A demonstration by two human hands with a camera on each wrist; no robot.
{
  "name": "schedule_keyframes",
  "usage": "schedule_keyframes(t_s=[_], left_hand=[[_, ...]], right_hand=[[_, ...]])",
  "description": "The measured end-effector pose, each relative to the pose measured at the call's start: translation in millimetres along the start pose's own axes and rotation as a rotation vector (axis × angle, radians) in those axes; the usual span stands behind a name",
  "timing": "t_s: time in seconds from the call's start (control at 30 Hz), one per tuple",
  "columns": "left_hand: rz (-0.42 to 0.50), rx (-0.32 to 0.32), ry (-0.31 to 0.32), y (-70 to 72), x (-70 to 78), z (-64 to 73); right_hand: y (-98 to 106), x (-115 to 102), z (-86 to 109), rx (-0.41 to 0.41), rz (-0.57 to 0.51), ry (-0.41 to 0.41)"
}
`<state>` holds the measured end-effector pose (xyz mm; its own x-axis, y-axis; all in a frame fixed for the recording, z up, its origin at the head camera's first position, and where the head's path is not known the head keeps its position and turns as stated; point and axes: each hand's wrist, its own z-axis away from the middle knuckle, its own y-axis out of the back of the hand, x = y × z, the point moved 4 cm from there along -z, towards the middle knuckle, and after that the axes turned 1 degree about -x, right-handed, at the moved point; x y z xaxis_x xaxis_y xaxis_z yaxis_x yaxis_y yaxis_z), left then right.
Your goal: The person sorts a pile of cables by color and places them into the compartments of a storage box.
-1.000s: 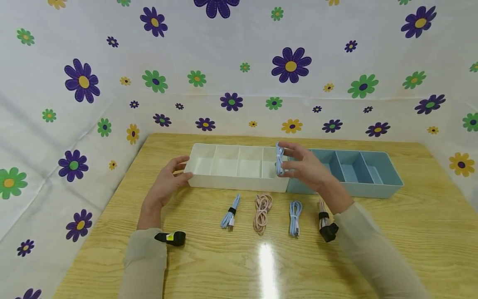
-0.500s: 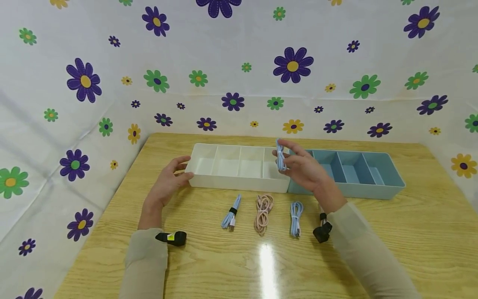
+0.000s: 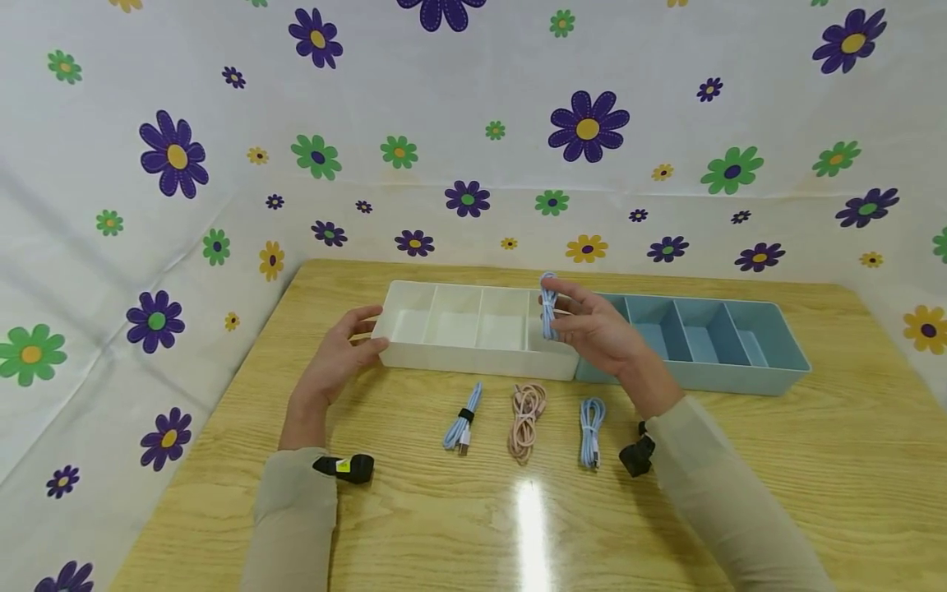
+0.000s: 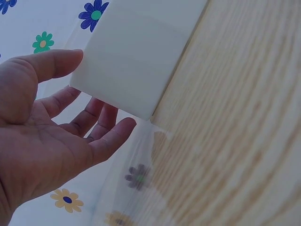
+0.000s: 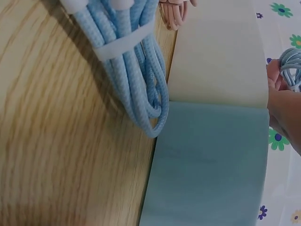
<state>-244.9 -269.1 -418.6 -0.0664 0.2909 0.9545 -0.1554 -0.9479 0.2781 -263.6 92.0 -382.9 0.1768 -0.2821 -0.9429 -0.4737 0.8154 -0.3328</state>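
Observation:
My right hand (image 3: 599, 333) pinches a bundled light-blue cable (image 3: 548, 306) between thumb and fingers, above the rightmost compartment of the white divided box (image 3: 459, 357). At the right edge of the right wrist view, part of that hand (image 5: 284, 106) and the coiled cable (image 5: 290, 66) show. My left hand (image 3: 336, 349) touches the white box's left end. Its thumb lies at the front corner and its fingers curve loosely along the end wall, as the left wrist view shows with the hand (image 4: 56, 127) beside the box's end (image 4: 131, 56).
A blue divided box (image 3: 710, 376) adjoins the white one on the right. Before them lie a light-blue cable with a black strap (image 3: 463, 418), a pink cable (image 3: 525, 421) and another light-blue cable (image 3: 591, 432). A flowered cloth (image 3: 414, 181) hangs behind the table.
My right hand has moved slightly left and up with the cable, over the white box. My left hand stays at the box's end. A pink cable by my right wrist is now hidden.

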Motion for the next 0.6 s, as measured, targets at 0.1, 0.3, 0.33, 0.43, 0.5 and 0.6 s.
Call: schedule_keyframes(t_s=[0.1, 0.3, 0.33, 0.43, 0.5, 0.6], left_hand=[[-0.001, 0.0, 0.005, -0.1, 1.1, -0.3], [0.006, -0.006, 0.016, -2.0, 3.6, 0.3], [0.006, -0.005, 0.017, -2.0, 3.9, 0.7], [0.005, -0.002, 0.019, -1.4, 4.3, 1.3], [0.004, -0.002, 0.02, -1.1, 4.1, 1.7], [-0.001, -0.002, 0.02, -0.7, 3.6, 2.2]], right_hand=[[0.4, 0.6, -1.6, 0.022, 0.02, -0.001], [1.2, 0.3, -4.0, 0.1, 0.094, -0.029], [1.1, 0.4, -4.5, 0.116, 0.1, -0.039], [0.0, 0.6, -5.8, 0.153, 0.092, -0.072], [-0.7, 1.3, -6.9, 0.174, 0.076, -0.096], [-1.9, 2.5, -8.5, 0.192, 0.076, -0.128]])
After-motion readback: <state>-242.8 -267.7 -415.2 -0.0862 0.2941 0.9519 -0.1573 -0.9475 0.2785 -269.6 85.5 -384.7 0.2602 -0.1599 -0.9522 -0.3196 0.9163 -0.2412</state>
